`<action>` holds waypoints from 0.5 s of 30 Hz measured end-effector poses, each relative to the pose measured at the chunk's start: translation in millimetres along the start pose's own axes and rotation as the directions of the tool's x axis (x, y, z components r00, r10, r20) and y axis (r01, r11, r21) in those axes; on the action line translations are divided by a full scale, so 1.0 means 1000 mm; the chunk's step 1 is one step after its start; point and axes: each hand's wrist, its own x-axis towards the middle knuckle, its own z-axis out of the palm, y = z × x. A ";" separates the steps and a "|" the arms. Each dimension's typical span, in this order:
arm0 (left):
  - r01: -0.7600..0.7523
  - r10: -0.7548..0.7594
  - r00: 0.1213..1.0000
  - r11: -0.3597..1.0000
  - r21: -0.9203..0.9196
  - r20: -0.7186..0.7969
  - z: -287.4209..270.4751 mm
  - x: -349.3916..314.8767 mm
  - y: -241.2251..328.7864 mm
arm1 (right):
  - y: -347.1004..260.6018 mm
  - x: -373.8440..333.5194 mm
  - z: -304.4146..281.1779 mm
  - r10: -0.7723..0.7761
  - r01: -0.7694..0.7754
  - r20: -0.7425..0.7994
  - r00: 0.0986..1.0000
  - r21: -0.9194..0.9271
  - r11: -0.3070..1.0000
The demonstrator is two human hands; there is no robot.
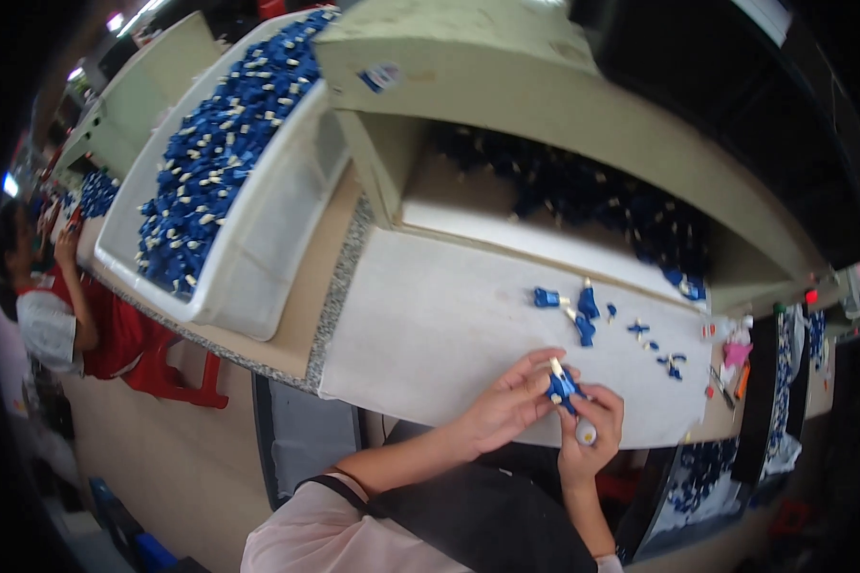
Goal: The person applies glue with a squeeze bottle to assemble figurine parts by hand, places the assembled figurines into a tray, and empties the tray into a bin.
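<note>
**Blue plastic part held between both hands at the near edge of the bench**

Blue plastic part (561,385) with a pale stub at its top sits pinched between the two hands, just above the near edge of the white work mat (430,334). The left hand (508,401) grasps it from the left with thumb and fingertips closed on it. The right hand (591,425) grips it from the near right side, and a small pale cylinder (586,435) pokes out of that hand's curled fingers.

Farther out on the mat, to the right, lie loose blue parts (583,310), some with pale ends, well apart from the hands. Beyond them a cream shelf unit (545,105) holds a dark heap of more blue pieces in its opening. On the far left stands a white bin (258,258) heaped with blue and pale parts. At the far left edge another person in a red top (62,315) sits at the same bench.
</note>
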 end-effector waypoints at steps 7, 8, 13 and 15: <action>0.132 -0.130 0.989 0.990 0.040 -0.068 0.014 0.000 0.006 | 0.011 -0.006 -0.004 -0.066 0.071 0.050 0.997 -0.103 0.992; 0.107 -0.102 0.992 0.992 0.066 -0.073 0.012 -0.003 0.003 | 0.011 -0.009 -0.006 -0.113 0.126 0.109 0.987 -0.118 0.985; 0.144 -0.127 0.983 0.980 0.139 -0.130 0.006 -0.008 0.003 | 0.006 -0.017 -0.027 0.114 -0.148 0.143 0.983 0.249 0.957; 0.137 -0.126 0.984 0.987 0.084 -0.123 0.004 -0.010 0.001 | 0.005 -0.016 -0.040 0.160 -0.230 0.236 0.959 0.307 0.924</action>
